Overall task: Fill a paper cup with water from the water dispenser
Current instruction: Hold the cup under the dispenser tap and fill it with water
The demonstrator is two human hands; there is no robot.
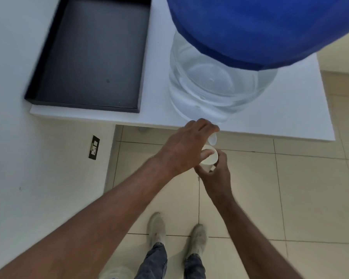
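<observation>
A clear water dispenser (216, 85) with a blue lid stands on a white table (280, 121), near its front edge. Its white tap (213, 138) sticks out over the floor. My left hand (187, 146) reaches across and its fingers are closed on the tap. Just below the tap, my right hand (216, 174) holds a white paper cup (209, 158) upright from underneath. The left hand covers part of the cup's rim, so I cannot tell how much water is in it.
A black shallow tray (48, 85) lies on the left end of the table. A white wall with a dark socket plate (94, 147) is at the left. Beige floor tiles and my two shoes (177, 232) are below.
</observation>
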